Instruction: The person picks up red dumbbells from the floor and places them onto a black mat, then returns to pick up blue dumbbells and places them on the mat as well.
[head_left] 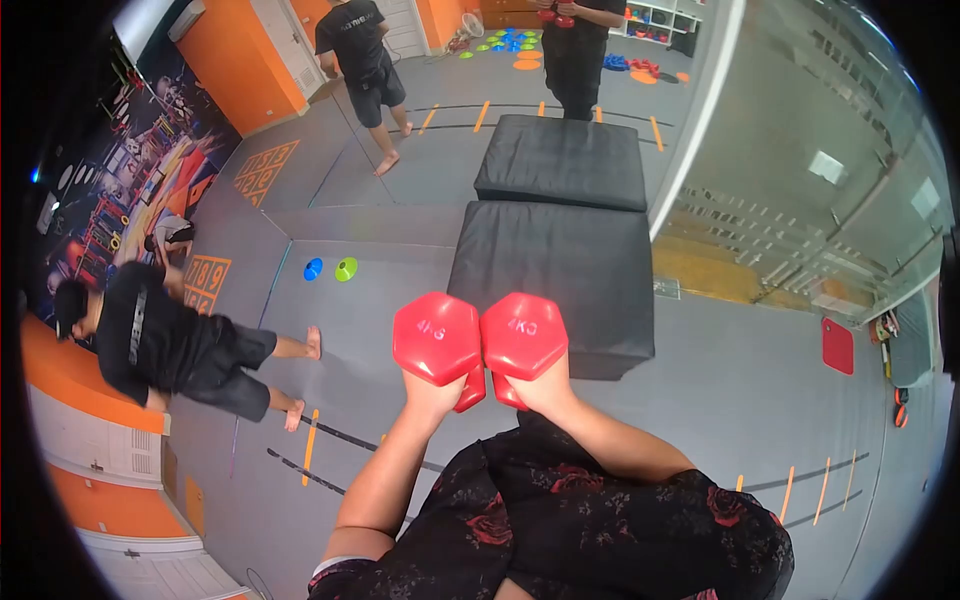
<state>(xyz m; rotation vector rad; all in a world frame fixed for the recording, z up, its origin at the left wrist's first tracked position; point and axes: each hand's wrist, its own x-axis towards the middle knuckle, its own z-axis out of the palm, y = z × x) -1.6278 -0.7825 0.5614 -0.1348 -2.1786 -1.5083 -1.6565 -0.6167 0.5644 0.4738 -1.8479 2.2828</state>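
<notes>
Head view — mirror (pixel 420 180) at far side; black padded block (pixel 560 265) stands close to it, probably backed there for steadiness. Left red dumbbell (pixel 437 338) and right red dumbbell (pixel 524 336) held upright, near side of block, paired closely, likely to keep load central. I read left hand (pixel 430 393) and right hand (pixel 548 387) as gripping one each — grasp partly hidden. Blue cone (pixel 313 269), green cone (pixel 346 269) lie left of block.

You are in a gym, shown by red dumbbells (pixel 436 338), a padded black block (pixel 555 265), a wall mirror (pixel 435 175) and floor cones (pixel 346 269).
</notes>
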